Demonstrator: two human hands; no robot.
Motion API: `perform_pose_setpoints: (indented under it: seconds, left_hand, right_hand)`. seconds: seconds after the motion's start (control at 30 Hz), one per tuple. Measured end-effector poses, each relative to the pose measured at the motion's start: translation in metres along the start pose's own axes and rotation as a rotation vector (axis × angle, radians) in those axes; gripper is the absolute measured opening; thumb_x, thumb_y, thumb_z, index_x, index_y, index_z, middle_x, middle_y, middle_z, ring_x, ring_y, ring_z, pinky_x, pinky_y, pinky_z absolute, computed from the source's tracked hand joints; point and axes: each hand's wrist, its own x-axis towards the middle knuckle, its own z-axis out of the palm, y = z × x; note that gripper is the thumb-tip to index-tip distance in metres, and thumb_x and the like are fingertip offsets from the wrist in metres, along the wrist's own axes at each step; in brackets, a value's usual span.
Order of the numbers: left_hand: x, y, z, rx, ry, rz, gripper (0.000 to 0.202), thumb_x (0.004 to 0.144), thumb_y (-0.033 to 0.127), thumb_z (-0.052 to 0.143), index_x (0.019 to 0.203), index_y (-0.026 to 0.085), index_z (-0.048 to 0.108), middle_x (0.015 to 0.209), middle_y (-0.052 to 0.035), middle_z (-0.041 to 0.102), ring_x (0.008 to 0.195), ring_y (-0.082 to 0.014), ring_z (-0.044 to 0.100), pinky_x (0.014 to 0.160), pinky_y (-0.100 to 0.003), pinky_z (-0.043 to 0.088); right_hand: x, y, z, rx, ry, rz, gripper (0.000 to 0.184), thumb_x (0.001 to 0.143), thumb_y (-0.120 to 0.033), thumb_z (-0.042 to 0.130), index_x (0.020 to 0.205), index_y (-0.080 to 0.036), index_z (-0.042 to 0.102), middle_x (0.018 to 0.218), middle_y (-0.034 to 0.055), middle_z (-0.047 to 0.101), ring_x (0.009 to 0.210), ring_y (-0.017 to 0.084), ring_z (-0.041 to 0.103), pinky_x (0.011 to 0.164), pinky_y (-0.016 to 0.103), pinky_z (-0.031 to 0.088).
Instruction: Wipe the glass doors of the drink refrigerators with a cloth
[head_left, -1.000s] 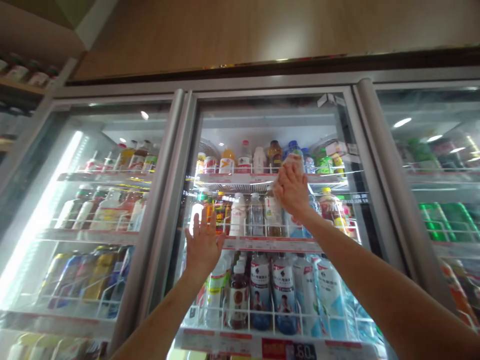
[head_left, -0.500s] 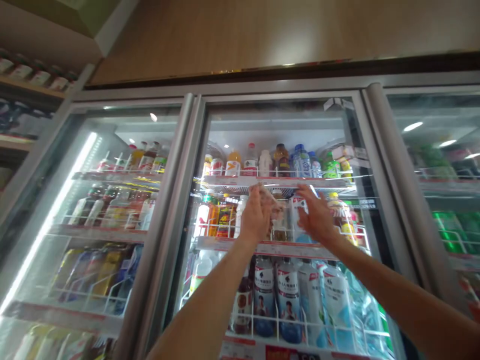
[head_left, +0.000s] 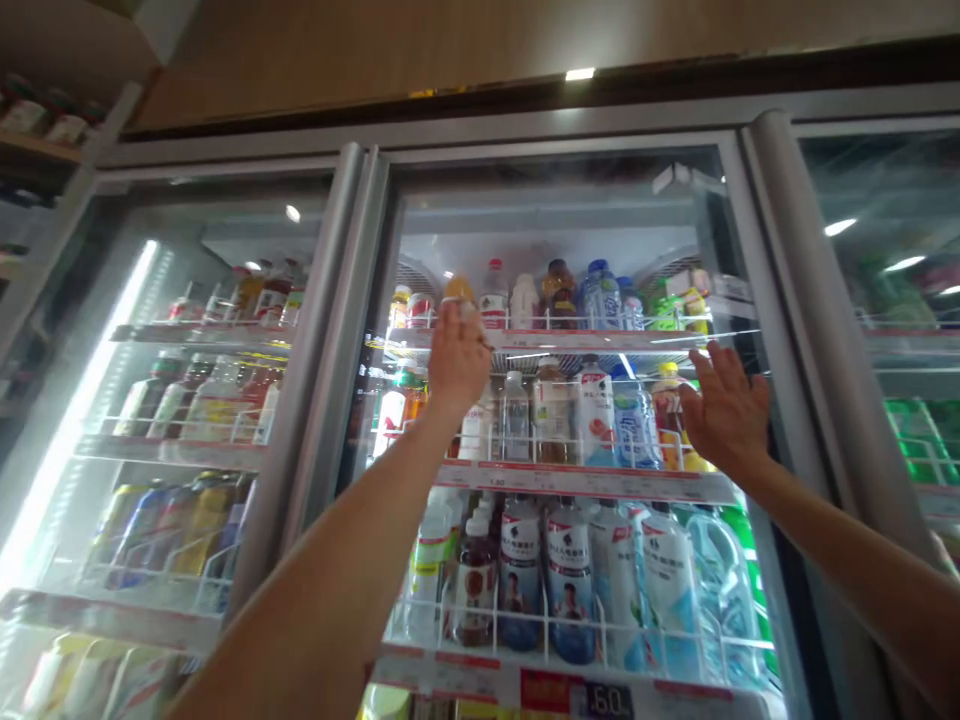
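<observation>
My left hand is raised in front of the glass door of the middle fridge, back of the hand toward me and fingers pointing up. It covers part of an orange-capped bottle behind the glass. A pale, blurred patch shows beside its fingers; I cannot tell whether that is a reflection. Farther right, my right hand is open with fingers spread and nothing in it, near the door's right side. Contact with the glass cannot be made out for either hand. Bottled drinks fill the wire-fronted shelves inside.
Another glass-doored fridge section stands at the left, with a lit strip along its side. A thick metal door frame separates the right section. Wooden panelling runs above. At far left, a shelf holds jars.
My hands have moved apart: the left went left and up, the right went right. Bottles on the second shelf that the hands covered now show. The view has shifted slightly.
</observation>
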Motion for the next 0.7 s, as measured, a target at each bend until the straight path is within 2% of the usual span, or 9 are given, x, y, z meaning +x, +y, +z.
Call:
perform_pose_setpoints:
  seconds: [0.07,0.1,0.23,0.3,0.37,0.5,0.57,0.63,0.7]
  left_hand:
    - [0.007,-0.004,-0.001,0.006,0.059,-0.153,0.045,0.082,0.016,0.036,0.124,0.008,0.048,0.146,-0.0142,0.033,0.139,-0.0271,0.018,0.116,-0.048,0.017]
    - [0.004,0.007,0.003,-0.012,0.068,-0.15,0.044,0.082,0.017,0.035,0.123,0.009,0.049,0.145,-0.0136,0.034,0.139,-0.0264,0.018,0.116,-0.048,0.017]
    - [-0.031,0.103,0.039,-0.115,-0.037,0.25,0.039,0.086,0.025,0.037,0.121,0.014,0.05,0.143,-0.0094,0.038,0.14,-0.0218,0.018,0.115,-0.042,0.021]
    - [-0.044,0.132,0.051,-0.111,-0.078,0.356,0.042,0.088,0.023,0.034,0.127,0.013,0.045,0.144,-0.0089,0.038,0.139,-0.0207,0.019,0.115,-0.039,0.022]
    - [-0.045,0.122,0.049,-0.094,-0.096,0.345,0.046,0.087,0.019,0.031,0.133,0.012,0.04,0.144,-0.0095,0.037,0.138,-0.0199,0.023,0.114,-0.037,0.023]
    - [-0.02,0.02,0.013,-0.038,0.031,-0.03,0.053,0.084,0.017,0.032,0.136,0.013,0.034,0.146,-0.0115,0.034,0.139,-0.0239,0.021,0.114,-0.046,0.023]
    - [-0.014,-0.017,-0.002,0.0,0.119,-0.227,0.054,0.084,0.018,0.032,0.137,0.01,0.033,0.147,-0.013,0.031,0.139,-0.0261,0.018,0.114,-0.05,0.019]
    - [-0.023,-0.016,-0.004,0.013,0.102,-0.262,0.054,0.084,0.019,0.033,0.136,0.006,0.033,0.147,-0.0153,0.03,0.139,-0.0276,0.017,0.114,-0.05,0.019]
    - [-0.042,0.02,0.004,0.0,0.008,-0.108,0.053,0.084,0.019,0.033,0.136,0.007,0.034,0.146,-0.0155,0.032,0.139,-0.0269,0.02,0.113,-0.048,0.022]
  right_hand:
    - [0.0,-0.001,-0.001,-0.001,-0.004,0.005,0.055,0.092,-0.041,0.022,0.137,-0.012,0.037,0.146,0.0142,0.033,0.137,0.027,0.025,0.107,0.054,0.023]
    - [0.0,0.0,-0.001,0.001,-0.005,0.005,0.056,0.093,-0.042,0.022,0.137,-0.012,0.037,0.146,0.0142,0.033,0.137,0.027,0.024,0.107,0.055,0.023]
    - [-0.001,0.002,-0.002,0.013,-0.008,-0.012,0.056,0.093,-0.042,0.02,0.137,-0.012,0.037,0.146,0.0144,0.032,0.137,0.027,0.025,0.106,0.055,0.024]
    - [-0.002,0.002,-0.003,0.016,-0.008,-0.019,0.056,0.093,-0.042,0.02,0.138,-0.012,0.037,0.147,0.0144,0.031,0.137,0.027,0.025,0.106,0.055,0.023]
    - [-0.002,0.001,-0.006,0.016,-0.021,-0.022,0.056,0.094,-0.043,0.02,0.138,-0.012,0.036,0.147,0.0145,0.03,0.137,0.027,0.024,0.107,0.055,0.022]
    - [-0.001,-0.003,-0.009,0.009,-0.067,-0.002,0.058,0.094,-0.044,0.02,0.139,-0.01,0.034,0.148,0.0151,0.027,0.138,0.029,0.022,0.107,0.055,0.021]
    - [-0.001,-0.004,-0.009,0.004,-0.074,0.004,0.058,0.093,-0.043,0.02,0.139,-0.01,0.033,0.149,0.0149,0.026,0.138,0.029,0.021,0.107,0.055,0.021]
    - [-0.002,-0.004,-0.009,0.001,-0.063,0.002,0.058,0.093,-0.043,0.021,0.139,-0.009,0.033,0.149,0.0148,0.026,0.138,0.029,0.021,0.108,0.055,0.021]
    - [-0.003,-0.002,-0.008,0.004,-0.049,-0.007,0.059,0.093,-0.044,0.02,0.139,-0.009,0.034,0.148,0.0148,0.027,0.138,0.028,0.022,0.107,0.055,0.021]
